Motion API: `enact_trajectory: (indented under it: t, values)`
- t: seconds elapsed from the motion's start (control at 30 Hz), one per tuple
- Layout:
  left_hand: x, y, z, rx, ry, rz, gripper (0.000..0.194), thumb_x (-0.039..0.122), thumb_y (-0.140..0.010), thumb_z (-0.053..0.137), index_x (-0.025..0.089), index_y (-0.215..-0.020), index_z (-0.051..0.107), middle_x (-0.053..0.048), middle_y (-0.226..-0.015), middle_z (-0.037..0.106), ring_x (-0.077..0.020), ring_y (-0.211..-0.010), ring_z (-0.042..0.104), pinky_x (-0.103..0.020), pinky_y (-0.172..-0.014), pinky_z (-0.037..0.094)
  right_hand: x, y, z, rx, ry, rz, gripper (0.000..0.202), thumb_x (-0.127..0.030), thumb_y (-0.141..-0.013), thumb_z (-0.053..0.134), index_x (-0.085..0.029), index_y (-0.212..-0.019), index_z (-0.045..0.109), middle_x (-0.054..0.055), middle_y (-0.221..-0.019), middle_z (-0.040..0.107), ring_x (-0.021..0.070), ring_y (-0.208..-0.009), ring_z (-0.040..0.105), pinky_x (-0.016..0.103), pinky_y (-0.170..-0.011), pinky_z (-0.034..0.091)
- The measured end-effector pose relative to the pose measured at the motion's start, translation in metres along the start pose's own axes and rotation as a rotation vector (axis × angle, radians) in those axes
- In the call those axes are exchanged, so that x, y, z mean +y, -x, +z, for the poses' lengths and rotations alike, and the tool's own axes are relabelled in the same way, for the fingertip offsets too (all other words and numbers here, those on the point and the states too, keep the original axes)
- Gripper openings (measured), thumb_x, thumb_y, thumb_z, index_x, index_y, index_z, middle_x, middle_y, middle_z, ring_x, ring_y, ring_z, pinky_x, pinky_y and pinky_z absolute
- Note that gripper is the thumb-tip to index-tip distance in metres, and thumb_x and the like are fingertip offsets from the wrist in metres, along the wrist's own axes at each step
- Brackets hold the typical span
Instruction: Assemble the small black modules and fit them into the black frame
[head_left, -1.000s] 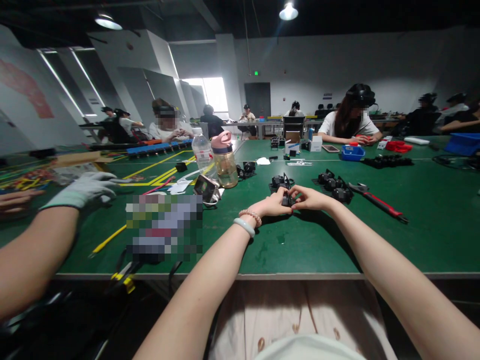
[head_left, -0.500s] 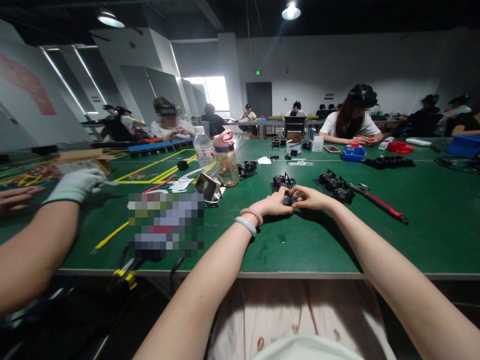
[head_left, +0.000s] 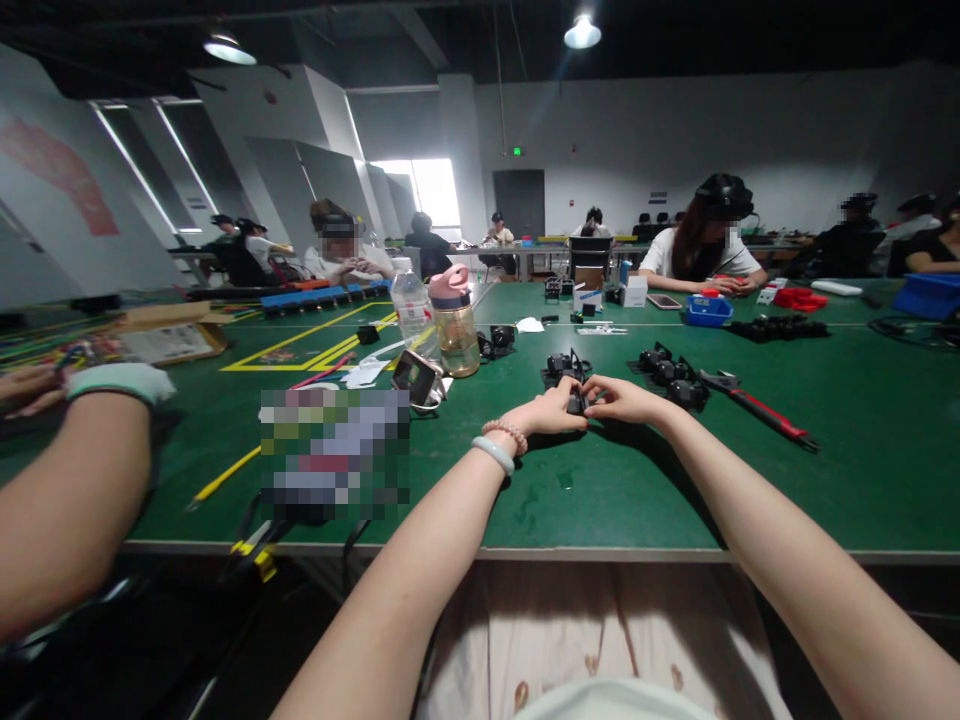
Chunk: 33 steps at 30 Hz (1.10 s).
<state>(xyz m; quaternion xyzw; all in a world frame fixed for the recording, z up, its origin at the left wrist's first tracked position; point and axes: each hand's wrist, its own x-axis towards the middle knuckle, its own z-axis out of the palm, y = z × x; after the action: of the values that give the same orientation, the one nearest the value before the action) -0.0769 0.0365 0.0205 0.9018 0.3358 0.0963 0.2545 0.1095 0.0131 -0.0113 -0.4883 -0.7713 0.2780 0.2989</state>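
Note:
On the green table (head_left: 600, 490) in front of me is a small black mechanical assembly (head_left: 559, 365) with a thin upright plate. My left hand (head_left: 551, 410), with a bead bracelet and a pale bangle at its wrist, is closed on its near side. From the right, the fingertips of my right hand (head_left: 626, 400) pinch the same black piece and nearly meet the left fingers. The fingers hide much of it. A similar row of black units (head_left: 673, 378) lies just right of my hands, beside a wrench (head_left: 761, 410) with a red and black handle.
A pink-lidded bottle (head_left: 455, 330), a clear plastic bottle (head_left: 411, 305) and a small screen device (head_left: 418, 378) stand left of my hands. A blue bin (head_left: 708, 310) is farther back. At far left, a neighbour's gloved hand (head_left: 116, 383) reaches over the table.
Both my hands stay on the black assembly with almost no visible movement. The neighbour's gloved hand has moved left, toward another hand. The view has shifted very slightly.

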Motion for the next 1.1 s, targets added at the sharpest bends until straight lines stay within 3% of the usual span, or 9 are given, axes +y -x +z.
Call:
enact_trajectory:
  t: [0.43,0.87,1.1]
  values:
    - [0.0012,0.0004,-0.0002,-0.001,-0.015,-0.02,0.06,0.037,-0.059,0.057,0.019,-0.11,0.03,-0.007,-0.104,0.051,-0.0209,-0.092,0.052,-0.031,-0.079,0.04,-0.004,0.0018,-0.0009,-0.034,0.047,-0.007,0.036,-0.044,-0.073,0.046,-0.016,-0.095,0.053,-0.001,-0.07,0.05,0.0088,-0.059,0.042,0.02,-0.052,0.032]
    - [-0.0025,-0.0027,0.0002,0.013,-0.042,-0.01,0.061,0.037,-0.059,0.058,0.02,-0.111,0.03,-0.007,-0.103,0.052,-0.0199,-0.088,0.053,-0.03,-0.076,0.041,-0.0024,-0.0031,-0.0048,-0.054,0.083,-0.013,0.031,-0.039,-0.077,0.044,-0.018,-0.096,0.056,0.002,-0.082,0.058,0.0138,-0.074,0.05,0.025,-0.068,0.037]
    - [0.0006,0.0009,-0.001,0.003,-0.024,-0.024,0.059,0.037,-0.06,0.057,0.019,-0.109,0.031,-0.007,-0.102,0.052,-0.0207,-0.09,0.053,-0.031,-0.077,0.04,-0.0017,-0.0013,-0.0015,-0.027,-0.035,-0.007,0.036,-0.039,-0.072,0.052,-0.017,-0.1,0.051,0.002,-0.079,0.056,0.0119,-0.066,0.049,0.025,-0.062,0.039]
